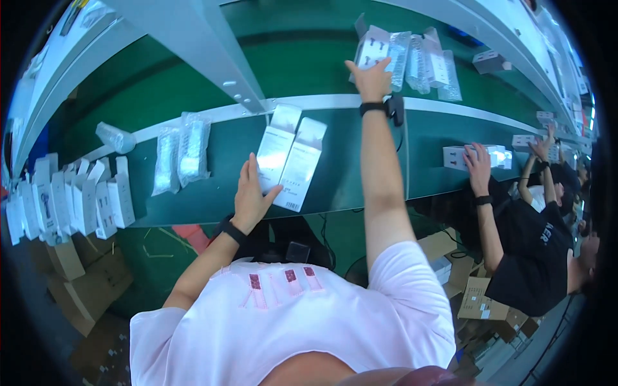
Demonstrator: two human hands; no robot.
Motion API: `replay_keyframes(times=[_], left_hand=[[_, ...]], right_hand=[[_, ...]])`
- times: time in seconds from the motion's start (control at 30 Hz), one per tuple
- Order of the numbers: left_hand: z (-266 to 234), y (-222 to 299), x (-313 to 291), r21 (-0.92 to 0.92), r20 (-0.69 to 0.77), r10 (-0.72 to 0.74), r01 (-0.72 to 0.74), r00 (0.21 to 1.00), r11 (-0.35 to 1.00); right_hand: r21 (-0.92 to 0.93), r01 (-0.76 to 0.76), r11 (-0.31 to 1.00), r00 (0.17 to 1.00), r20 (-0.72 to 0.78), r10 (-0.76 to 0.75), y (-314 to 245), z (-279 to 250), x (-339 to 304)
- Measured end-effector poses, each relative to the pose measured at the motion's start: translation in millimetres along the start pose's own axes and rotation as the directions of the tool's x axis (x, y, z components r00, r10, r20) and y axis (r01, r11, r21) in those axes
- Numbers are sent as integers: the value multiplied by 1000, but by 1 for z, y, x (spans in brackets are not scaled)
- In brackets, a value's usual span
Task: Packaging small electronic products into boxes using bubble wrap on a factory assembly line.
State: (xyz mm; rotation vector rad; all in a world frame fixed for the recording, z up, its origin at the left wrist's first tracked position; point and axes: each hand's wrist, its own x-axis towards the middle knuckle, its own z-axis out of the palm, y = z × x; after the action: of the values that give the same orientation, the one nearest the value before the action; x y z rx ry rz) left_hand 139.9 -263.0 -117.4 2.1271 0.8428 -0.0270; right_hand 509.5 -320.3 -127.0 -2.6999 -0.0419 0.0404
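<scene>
Two white cartons [273, 151] with raised end flaps lie side by side on the green worktop before me. My left hand [250, 198] rests against the near left side of this pair, fingers stretched and thumb spread over the lower part. Far ahead, beyond the metal rail, my right arm is extended. There my right hand [373, 82] grips the near end of a white box [373, 48] with dark pictures and an open flap, thumb at its left and fingers at its right. Bubble-wrap pouches [399, 59] lie just right of that box.
Several open white boxes [80, 199] stand in a row at the left edge. Bubble-wrapped items [193, 148] lie left of the cartons. A metal post [206, 48] rises ahead. At right, a co-worker's hand [477, 167] touches a white box [456, 157]. Cardboard boxes [90, 276] stand below.
</scene>
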Motion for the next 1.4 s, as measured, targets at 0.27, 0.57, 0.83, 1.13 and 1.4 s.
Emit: replay_keyframes(times=[0.27,0.57,0.83,1.13,1.4], left_hand=[[-23,40,-26,-229,-188,276,-315,943,921],[-25,51,-41,-824,-133,-15,-102,991,557],[-106,-93,8,-665,592,196,611,782,-430],[-157,-118,-59,-758,593,126,605,795,-244],[-272,-241,-51,-787,-74,-239,90,968,610]], right_hand=[[248,486,838,874,-153,-462,76,-70,-129],[472,606,640,674,121,-728,53,-135,-329],[658,428,619,628,276,-728,-16,-104,-317],[634,487,601,579,280,-766,-148,37,-242],[490,504,711,260,699,-666,-191,113,-235]])
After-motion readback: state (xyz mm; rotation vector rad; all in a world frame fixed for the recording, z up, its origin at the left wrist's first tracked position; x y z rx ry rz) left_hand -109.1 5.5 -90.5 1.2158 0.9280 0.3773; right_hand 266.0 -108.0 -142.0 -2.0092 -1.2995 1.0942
